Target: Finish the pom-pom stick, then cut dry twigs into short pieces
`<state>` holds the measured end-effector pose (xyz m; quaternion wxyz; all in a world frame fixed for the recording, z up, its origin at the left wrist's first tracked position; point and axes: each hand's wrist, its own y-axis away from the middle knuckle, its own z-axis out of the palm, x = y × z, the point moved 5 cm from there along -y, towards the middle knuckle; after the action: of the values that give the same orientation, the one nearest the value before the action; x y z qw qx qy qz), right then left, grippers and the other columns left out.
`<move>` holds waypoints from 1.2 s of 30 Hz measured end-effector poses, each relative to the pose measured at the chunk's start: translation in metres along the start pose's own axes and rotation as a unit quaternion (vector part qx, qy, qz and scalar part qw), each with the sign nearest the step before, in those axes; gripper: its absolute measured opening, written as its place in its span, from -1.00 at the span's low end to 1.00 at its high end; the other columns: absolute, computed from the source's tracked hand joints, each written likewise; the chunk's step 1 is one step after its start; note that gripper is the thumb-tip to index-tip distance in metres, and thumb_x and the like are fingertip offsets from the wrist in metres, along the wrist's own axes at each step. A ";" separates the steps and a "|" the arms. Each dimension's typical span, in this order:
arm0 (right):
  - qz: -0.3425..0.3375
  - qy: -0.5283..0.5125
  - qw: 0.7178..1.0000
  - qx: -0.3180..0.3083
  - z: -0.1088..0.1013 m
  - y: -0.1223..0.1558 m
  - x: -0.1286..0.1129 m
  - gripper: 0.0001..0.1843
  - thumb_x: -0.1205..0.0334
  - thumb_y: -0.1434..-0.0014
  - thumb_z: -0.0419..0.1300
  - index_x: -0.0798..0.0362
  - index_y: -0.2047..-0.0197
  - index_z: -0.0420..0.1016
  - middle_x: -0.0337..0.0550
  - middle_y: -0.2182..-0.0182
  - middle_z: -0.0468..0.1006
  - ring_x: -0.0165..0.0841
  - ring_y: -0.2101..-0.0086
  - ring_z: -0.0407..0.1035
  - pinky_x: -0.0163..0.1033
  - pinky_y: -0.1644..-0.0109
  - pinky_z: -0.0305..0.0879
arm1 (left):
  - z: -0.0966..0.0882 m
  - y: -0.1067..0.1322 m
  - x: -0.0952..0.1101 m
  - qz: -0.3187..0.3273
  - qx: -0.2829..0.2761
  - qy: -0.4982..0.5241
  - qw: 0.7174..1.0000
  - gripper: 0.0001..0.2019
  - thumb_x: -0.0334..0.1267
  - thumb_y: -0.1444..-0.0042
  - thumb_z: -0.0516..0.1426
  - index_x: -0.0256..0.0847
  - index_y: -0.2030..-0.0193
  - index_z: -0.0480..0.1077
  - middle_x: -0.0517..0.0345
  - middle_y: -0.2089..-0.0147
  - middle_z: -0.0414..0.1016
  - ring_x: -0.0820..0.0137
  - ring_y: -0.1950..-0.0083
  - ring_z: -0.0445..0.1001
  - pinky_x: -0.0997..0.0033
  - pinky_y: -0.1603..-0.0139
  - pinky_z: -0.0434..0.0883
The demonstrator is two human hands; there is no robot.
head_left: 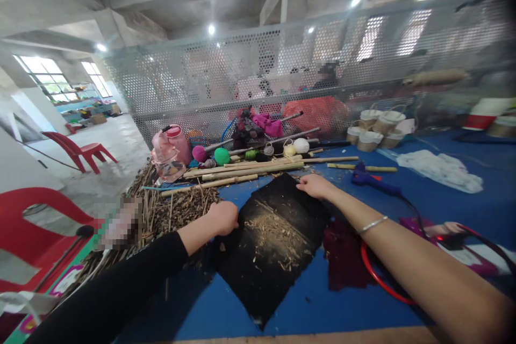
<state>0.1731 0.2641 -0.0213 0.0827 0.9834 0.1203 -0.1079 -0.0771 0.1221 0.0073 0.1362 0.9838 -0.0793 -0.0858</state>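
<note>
Working, in the head view, over a blue table (322,312) with both bare hands on one black cloth (258,290). Curling the left hand (223,217) closed at the cloth's left edge, hiding most of the fingertips behind the knuckles. Pinching the far edge near its top corner with the thumb and fingers of the right hand (316,186). Laying the cloth out roughly flat in the middle of the near part of the table, turned like a diamond, pointing one corner toward the near edge. Being unable to tell any lift of the held edges off the table. Bearing dry plant bits (278,231) in a loose scatter across the cloth's middle. Wearing a black sleeve (133,279) on the left arm and a silver bangle (374,223) on the bare right forearm. Passing that forearm over part of a red ring (370,267), close to a dark red cloth (344,252) just right of the black one. Having a heap of dry stems and leaves (189,207) just beyond the left hand, with a pink pitcher (169,156) standing past it. Facing, beyond the cloth, a row of wooden sticks (253,171) and yarn balls (221,156) in front of a perforated metal screen (177,75). Having a blue tool (374,180) with a cord lying beyond the right forearm, near a bag of white stuff (439,166).
</note>
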 end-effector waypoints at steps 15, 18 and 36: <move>0.076 0.134 0.987 0.046 -0.037 0.089 0.008 -0.71 0.19 -0.10 0.08 0.12 0.15 0.46 0.19 0.15 0.54 -0.03 0.15 0.45 -0.11 0.25 0.29 | -0.025 -0.031 0.000 -0.005 0.219 -0.017 0.976 -0.72 -0.46 -0.20 -0.10 -0.32 0.03 0.34 -0.17 0.02 0.39 0.11 -0.05 0.35 0.06 0.01 0.31; 0.093 0.154 0.983 0.045 -0.037 0.136 0.028 -0.71 0.13 -0.12 0.07 0.12 0.17 0.43 0.21 0.21 0.55 0.03 0.18 0.44 -0.07 0.26 0.27 | -0.029 -0.020 0.028 0.061 0.218 0.000 0.974 -0.79 -0.34 -0.20 -0.03 -0.25 0.09 0.37 -0.07 0.04 0.41 0.17 -0.06 0.34 0.14 -0.05 0.29; 0.184 -0.088 0.952 0.228 0.008 0.221 0.078 -0.44 0.12 -0.01 0.11 0.17 -0.08 0.29 0.09 0.17 0.53 -0.09 0.15 0.43 -0.11 0.07 0.30 | -0.033 -0.049 0.183 0.162 0.176 0.160 0.958 -0.60 -0.38 -0.20 -0.10 -0.14 -0.17 0.22 -0.03 0.00 0.47 0.29 0.01 0.44 0.32 0.04 0.39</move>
<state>0.3023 0.0679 -0.0167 -0.1147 0.9679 -0.0980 -0.2010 0.1135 0.1446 -0.0018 -0.0160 0.9671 -0.2284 0.1111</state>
